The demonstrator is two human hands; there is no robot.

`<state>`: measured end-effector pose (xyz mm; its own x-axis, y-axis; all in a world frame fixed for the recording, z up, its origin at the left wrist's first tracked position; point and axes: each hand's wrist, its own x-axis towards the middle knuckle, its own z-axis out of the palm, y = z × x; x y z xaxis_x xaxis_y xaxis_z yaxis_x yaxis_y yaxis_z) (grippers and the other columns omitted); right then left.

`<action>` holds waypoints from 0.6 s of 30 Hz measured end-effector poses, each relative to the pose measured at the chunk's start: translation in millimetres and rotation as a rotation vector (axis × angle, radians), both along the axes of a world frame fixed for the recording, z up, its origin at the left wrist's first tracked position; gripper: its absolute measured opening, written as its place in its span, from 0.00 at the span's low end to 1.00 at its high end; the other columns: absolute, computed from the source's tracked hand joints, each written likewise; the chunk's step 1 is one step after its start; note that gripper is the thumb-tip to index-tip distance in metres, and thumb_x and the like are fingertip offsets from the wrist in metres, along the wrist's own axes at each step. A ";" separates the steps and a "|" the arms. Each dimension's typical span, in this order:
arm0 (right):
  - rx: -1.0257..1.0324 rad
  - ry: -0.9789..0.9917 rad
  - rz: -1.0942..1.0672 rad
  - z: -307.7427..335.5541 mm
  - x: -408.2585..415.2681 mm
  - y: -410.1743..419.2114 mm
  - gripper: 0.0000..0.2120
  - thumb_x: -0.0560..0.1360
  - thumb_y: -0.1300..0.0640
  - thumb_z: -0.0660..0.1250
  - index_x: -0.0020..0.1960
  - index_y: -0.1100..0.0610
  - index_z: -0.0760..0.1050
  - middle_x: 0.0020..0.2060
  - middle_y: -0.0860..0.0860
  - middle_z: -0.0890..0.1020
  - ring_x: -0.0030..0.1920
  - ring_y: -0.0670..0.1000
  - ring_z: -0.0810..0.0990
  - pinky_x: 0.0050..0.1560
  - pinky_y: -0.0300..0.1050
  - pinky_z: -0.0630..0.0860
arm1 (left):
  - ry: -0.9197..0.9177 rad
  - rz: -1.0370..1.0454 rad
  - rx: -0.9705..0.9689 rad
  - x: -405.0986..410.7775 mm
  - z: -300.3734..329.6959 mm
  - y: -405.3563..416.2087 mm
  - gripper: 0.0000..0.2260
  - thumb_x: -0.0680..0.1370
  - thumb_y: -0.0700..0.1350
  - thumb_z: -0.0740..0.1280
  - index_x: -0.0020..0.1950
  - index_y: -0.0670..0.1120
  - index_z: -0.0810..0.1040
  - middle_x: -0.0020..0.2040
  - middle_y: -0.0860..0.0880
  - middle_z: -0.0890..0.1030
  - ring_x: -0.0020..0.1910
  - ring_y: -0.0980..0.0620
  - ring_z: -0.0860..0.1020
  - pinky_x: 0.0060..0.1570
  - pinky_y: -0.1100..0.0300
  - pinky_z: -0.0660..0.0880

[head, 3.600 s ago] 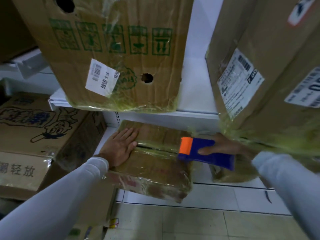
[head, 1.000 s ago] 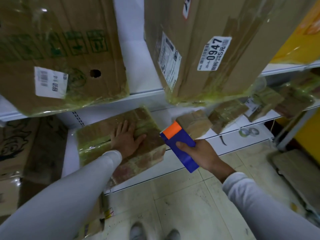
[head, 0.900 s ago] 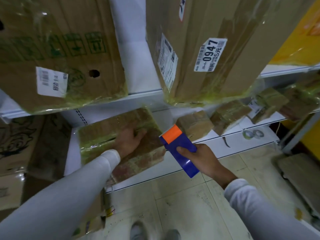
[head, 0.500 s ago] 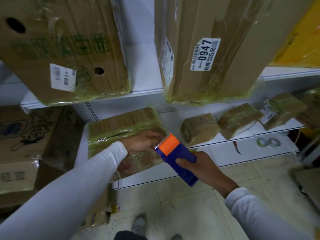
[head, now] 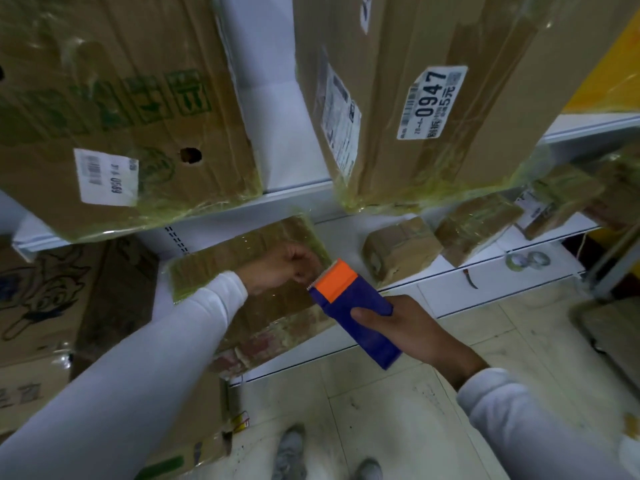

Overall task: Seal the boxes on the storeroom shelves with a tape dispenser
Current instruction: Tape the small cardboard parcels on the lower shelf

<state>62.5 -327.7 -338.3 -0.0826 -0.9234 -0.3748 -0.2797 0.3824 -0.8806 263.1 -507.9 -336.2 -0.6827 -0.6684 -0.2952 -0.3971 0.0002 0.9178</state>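
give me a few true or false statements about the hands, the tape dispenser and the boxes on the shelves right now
1. The right hand holds the blue and orange tape dispenser. True.
2. The left hand lies flat and open on the floor tiles. False: its fingers are curled at the dispenser's orange end, above the flat wrapped box on the lower shelf.
3. The big box with the 0947 label stands on the upper shelf. True.
4. The dispenser rests on the upper shelf. False: it is held in the air in front of the lower shelf.
5. Two tape rolls lie on the lower shelf at the right. True.
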 end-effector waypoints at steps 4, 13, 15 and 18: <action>0.070 -0.015 -0.102 -5.7 -18.0 23.1 0.22 0.67 0.36 0.74 0.38 0.57 0.80 0.31 0.53 0.84 0.30 0.48 0.81 0.30 0.36 0.72 | -0.046 0.172 -0.158 21.1 5.3 -49.6 0.11 0.78 0.34 0.65 0.37 0.45 0.79 0.27 0.51 0.76 0.26 0.58 0.71 0.32 0.67 0.71; 0.112 -0.053 -0.215 -11.5 9.0 18.6 0.35 0.63 0.31 0.71 0.42 0.66 0.80 0.34 0.57 0.84 0.30 0.49 0.82 0.30 0.37 0.73 | -0.239 0.117 -0.360 -18.7 -0.9 -92.8 0.09 0.77 0.46 0.69 0.37 0.49 0.76 0.29 0.51 0.76 0.27 0.60 0.72 0.32 0.67 0.71; 0.109 -0.062 -0.226 -13.0 10.4 23.1 0.36 0.61 0.30 0.71 0.42 0.65 0.80 0.34 0.57 0.85 0.32 0.53 0.83 0.31 0.37 0.74 | -0.253 0.144 -0.369 -18.9 -1.9 -99.8 0.08 0.78 0.45 0.67 0.41 0.45 0.76 0.31 0.49 0.74 0.28 0.59 0.71 0.34 0.67 0.70; 0.087 -0.063 -0.264 -17.7 9.1 29.3 0.40 0.61 0.27 0.73 0.45 0.66 0.80 0.38 0.63 0.84 0.39 0.63 0.84 0.37 0.46 0.74 | -0.308 0.097 -0.407 -20.1 0.8 -113.1 0.08 0.80 0.48 0.63 0.46 0.44 0.75 0.34 0.50 0.73 0.29 0.62 0.72 0.33 0.72 0.67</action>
<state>71.6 -298.4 -355.9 -0.2899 -0.8372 -0.4637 -0.1061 0.5096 -0.8538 243.0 -621.0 -335.4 -0.5344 -0.8268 -0.1756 -0.6645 0.2825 0.6918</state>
